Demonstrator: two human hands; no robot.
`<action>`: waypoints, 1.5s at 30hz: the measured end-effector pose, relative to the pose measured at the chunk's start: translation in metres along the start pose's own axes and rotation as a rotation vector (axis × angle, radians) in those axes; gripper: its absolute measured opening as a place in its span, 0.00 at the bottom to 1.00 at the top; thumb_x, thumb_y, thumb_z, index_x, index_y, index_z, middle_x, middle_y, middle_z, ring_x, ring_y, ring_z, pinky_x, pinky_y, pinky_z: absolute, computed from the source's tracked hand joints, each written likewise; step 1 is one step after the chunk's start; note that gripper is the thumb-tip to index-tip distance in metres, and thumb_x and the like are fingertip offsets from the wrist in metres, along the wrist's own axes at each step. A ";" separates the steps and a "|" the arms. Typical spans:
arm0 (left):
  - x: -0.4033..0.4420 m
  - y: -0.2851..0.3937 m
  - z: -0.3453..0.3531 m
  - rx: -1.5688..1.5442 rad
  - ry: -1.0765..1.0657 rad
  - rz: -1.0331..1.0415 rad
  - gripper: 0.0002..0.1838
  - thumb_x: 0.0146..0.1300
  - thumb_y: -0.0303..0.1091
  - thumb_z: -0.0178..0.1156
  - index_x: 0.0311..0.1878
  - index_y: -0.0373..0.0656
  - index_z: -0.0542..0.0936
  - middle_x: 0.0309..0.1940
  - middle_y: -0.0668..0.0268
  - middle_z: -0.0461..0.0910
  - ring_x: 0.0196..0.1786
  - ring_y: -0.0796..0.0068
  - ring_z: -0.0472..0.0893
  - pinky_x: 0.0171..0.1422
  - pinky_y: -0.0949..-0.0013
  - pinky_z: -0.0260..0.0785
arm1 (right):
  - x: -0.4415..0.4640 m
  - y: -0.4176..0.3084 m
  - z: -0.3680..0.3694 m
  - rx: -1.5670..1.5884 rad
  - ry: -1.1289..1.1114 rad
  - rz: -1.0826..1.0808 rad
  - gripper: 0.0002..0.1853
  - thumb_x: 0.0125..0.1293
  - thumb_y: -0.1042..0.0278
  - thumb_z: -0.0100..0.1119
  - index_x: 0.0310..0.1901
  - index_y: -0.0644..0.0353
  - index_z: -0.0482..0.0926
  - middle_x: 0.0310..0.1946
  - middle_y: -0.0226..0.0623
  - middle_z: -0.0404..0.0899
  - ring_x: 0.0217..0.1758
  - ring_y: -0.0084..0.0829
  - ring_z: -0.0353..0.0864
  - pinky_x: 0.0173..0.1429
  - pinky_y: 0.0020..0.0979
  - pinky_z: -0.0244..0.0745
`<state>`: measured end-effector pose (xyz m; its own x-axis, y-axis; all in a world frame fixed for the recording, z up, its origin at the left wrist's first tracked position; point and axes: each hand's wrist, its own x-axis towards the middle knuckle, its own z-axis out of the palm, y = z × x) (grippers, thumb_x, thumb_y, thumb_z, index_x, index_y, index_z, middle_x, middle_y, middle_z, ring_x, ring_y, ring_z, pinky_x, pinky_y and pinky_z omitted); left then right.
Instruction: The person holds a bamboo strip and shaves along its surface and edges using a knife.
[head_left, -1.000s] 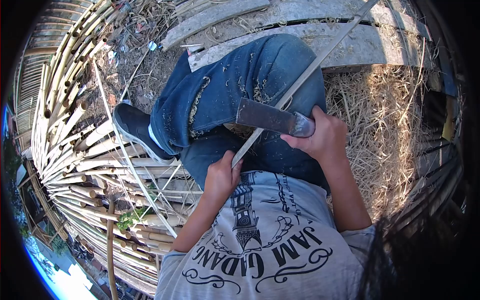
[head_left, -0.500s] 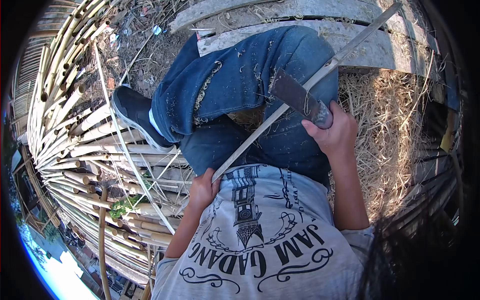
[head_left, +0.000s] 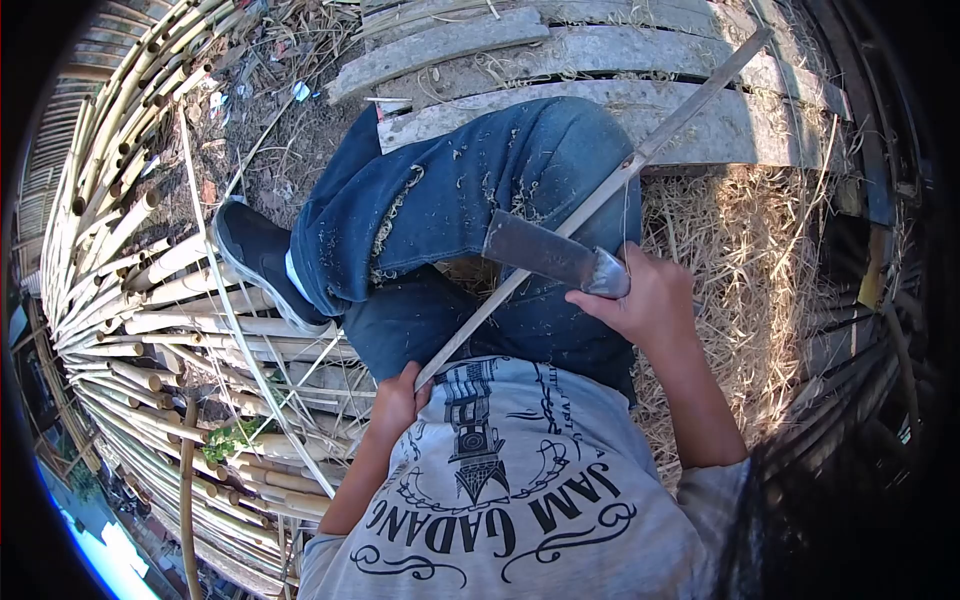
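Note:
A long thin bamboo strip (head_left: 590, 205) runs diagonally across my lap, from near my waist up past my raised knee. My left hand (head_left: 398, 402) is closed around its lower end, beside the shirt. In my right hand (head_left: 645, 300) is a knife (head_left: 540, 250) with a broad dark rectangular blade, gripped close to the blade's base. The blade lies across the middle of the strip. A thin curled shaving hangs from the strip just above my right hand. Small shavings cling to my blue jeans (head_left: 450, 190).
Many bamboo poles (head_left: 150, 325) are stacked at the left, with thin strips lying over them. Grey wooden planks (head_left: 690, 120) lie beyond my knee. A heap of pale shavings (head_left: 730, 270) covers the ground at the right.
The blade first swung up and right along the strip, then came back down and left. My left hand has moved down and left with the strip's lower end.

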<state>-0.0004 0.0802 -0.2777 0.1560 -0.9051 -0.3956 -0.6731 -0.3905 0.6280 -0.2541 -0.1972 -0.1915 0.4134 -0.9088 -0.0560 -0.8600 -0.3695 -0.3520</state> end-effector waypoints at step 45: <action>0.098 0.119 -0.066 -0.372 -0.280 0.005 0.14 0.71 0.35 0.51 0.32 0.34 0.72 0.17 0.51 0.71 0.22 0.48 0.72 0.29 0.56 0.63 | 0.008 0.019 -0.023 0.618 0.047 0.059 0.17 0.72 0.58 0.52 0.44 0.67 0.77 0.21 0.39 0.75 0.22 0.32 0.78 0.28 0.30 0.72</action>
<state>-0.0173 -0.0661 -0.1974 -0.0819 -0.8470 -0.5253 -0.3605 -0.4662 0.8079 -0.2743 -0.2164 -0.1769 0.3447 -0.9371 -0.0561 -0.5428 -0.1502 -0.8263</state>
